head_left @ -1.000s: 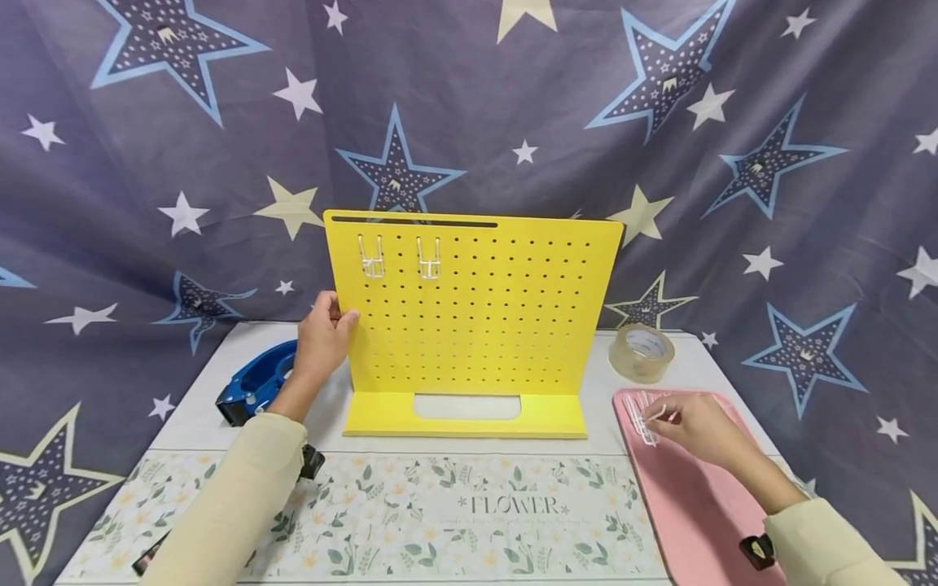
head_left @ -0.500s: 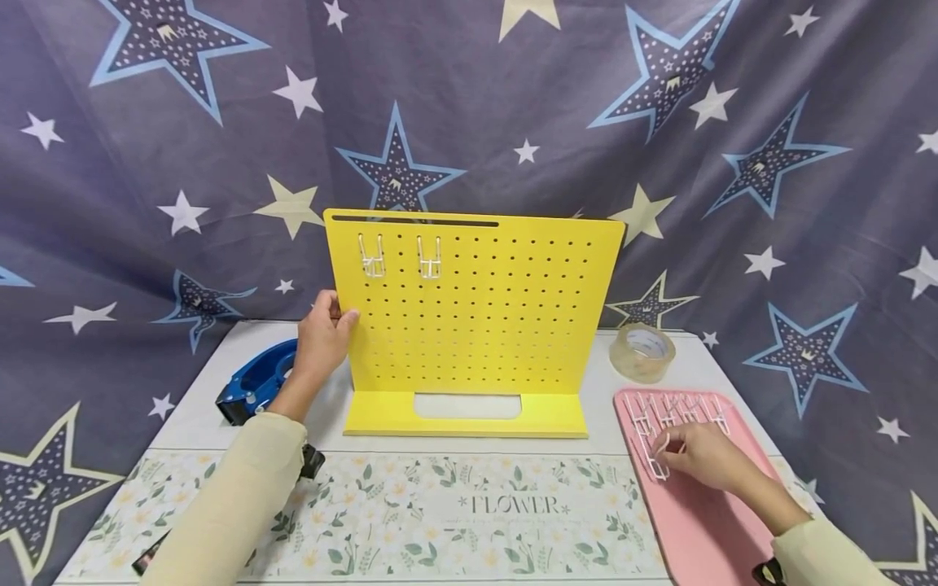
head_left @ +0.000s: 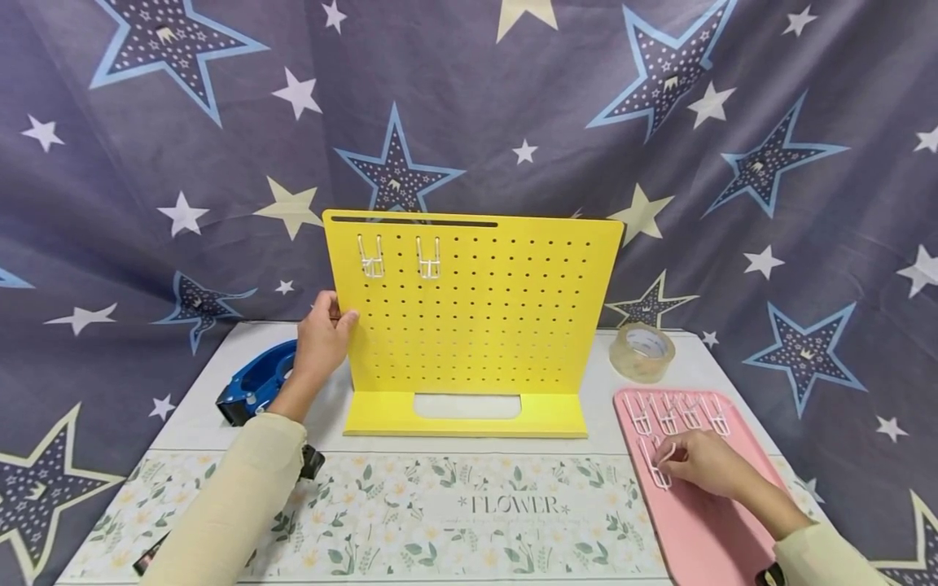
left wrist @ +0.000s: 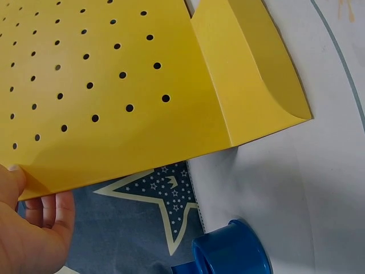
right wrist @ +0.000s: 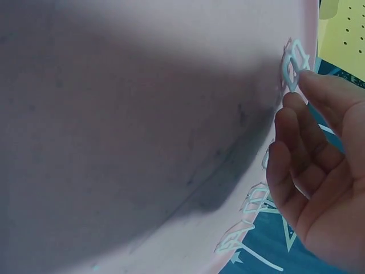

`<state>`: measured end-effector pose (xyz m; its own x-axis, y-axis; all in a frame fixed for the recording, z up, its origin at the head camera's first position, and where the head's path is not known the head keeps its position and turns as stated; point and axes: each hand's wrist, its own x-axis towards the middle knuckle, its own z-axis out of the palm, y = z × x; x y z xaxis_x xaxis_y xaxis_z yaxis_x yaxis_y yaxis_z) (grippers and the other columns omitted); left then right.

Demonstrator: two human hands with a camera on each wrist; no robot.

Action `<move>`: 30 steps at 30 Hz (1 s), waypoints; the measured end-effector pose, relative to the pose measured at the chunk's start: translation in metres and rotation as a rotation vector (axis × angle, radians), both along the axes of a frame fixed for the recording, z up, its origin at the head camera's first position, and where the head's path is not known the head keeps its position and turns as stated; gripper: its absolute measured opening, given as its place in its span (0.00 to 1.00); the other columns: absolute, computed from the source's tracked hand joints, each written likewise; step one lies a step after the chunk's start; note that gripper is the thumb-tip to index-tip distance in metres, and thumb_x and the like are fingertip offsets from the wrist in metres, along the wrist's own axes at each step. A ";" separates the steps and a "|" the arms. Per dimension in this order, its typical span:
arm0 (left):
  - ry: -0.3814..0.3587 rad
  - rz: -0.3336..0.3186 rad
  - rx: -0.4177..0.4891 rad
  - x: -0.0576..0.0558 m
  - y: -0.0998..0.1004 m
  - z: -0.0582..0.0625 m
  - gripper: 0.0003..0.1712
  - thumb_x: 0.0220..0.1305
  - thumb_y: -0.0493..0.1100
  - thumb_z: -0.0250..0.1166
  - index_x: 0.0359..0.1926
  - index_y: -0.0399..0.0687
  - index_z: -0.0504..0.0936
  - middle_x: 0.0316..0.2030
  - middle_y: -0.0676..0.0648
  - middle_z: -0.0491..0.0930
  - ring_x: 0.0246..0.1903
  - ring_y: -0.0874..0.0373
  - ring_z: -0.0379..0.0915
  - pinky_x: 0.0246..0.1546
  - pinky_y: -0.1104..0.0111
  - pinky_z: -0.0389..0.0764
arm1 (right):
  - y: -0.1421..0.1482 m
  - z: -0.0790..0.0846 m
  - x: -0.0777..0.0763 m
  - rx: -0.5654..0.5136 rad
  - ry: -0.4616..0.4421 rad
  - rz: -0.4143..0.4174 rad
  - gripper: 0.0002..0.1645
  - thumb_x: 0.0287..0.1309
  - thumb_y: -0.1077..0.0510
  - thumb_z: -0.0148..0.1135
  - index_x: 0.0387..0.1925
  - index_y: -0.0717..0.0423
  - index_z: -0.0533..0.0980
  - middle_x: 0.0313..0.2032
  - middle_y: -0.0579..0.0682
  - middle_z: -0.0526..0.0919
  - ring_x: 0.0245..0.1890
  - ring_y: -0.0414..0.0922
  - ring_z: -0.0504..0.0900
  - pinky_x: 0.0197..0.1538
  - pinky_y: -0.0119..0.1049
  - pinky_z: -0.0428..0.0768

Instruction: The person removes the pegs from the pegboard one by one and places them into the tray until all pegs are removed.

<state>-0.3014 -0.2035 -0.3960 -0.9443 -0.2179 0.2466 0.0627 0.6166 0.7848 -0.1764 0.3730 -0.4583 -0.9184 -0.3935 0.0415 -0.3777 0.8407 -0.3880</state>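
A yellow pegboard (head_left: pixel 476 309) stands upright on its base in the middle of the table. My left hand (head_left: pixel 326 334) grips its left edge, with the thumb on the front face and the fingers behind, as the left wrist view also shows. Two white wire hooks (head_left: pixel 429 259) hang in the board's top left holes. Over the pink tray (head_left: pixel 703 521), my right hand (head_left: pixel 699 464) pinches a white wire pegboard hook (head_left: pixel 655 465) between thumb and fingertips; its looped end (right wrist: pixel 292 65) shows in the right wrist view. Several more hooks (head_left: pixel 667 415) lie in a row along the tray's far end.
A blue tape dispenser (head_left: pixel 260 382) sits behind my left forearm. At the back right is a roll of clear tape (head_left: pixel 642 353). A flower-print strip (head_left: pixel 454 517) crosses the table's front, and a star-patterned curtain (head_left: pixel 469 106) hangs behind.
My right hand has moved from the hooks at the tray's far end toward the near side, with one hook in its fingers, uncovering the row. The left hand stays on the board.
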 end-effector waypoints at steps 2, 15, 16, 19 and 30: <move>0.002 0.000 -0.001 0.000 0.000 -0.001 0.17 0.78 0.47 0.56 0.60 0.43 0.68 0.51 0.37 0.80 0.48 0.44 0.78 0.54 0.51 0.80 | 0.000 0.000 0.000 0.002 -0.010 -0.001 0.07 0.53 0.57 0.74 0.28 0.40 0.85 0.24 0.30 0.84 0.27 0.24 0.76 0.32 0.29 0.75; 0.001 -0.010 0.000 0.001 0.000 0.000 0.18 0.78 0.48 0.56 0.60 0.43 0.67 0.51 0.38 0.80 0.48 0.44 0.78 0.54 0.51 0.80 | 0.004 -0.001 0.001 -0.009 0.007 0.045 0.07 0.53 0.57 0.74 0.28 0.39 0.85 0.25 0.30 0.85 0.28 0.24 0.77 0.33 0.30 0.77; 0.003 -0.010 0.000 0.001 0.000 0.000 0.18 0.78 0.48 0.56 0.60 0.43 0.67 0.51 0.38 0.80 0.48 0.44 0.78 0.54 0.51 0.80 | 0.004 -0.001 0.001 -0.007 0.007 0.044 0.07 0.53 0.57 0.74 0.28 0.39 0.85 0.25 0.30 0.85 0.28 0.24 0.77 0.33 0.30 0.77; 0.010 -0.009 -0.003 0.000 0.000 -0.001 0.18 0.78 0.48 0.56 0.59 0.43 0.68 0.51 0.38 0.80 0.48 0.44 0.78 0.54 0.51 0.81 | 0.006 -0.001 0.001 -0.001 0.015 0.044 0.07 0.52 0.57 0.75 0.29 0.39 0.84 0.26 0.30 0.84 0.28 0.24 0.75 0.32 0.30 0.76; 0.007 -0.005 -0.002 0.001 -0.001 -0.001 0.18 0.78 0.48 0.56 0.59 0.43 0.68 0.50 0.38 0.80 0.48 0.44 0.78 0.54 0.51 0.80 | 0.014 0.031 -0.012 0.027 0.090 -0.007 0.08 0.51 0.62 0.73 0.35 0.48 0.85 0.24 0.33 0.81 0.25 0.27 0.74 0.30 0.30 0.76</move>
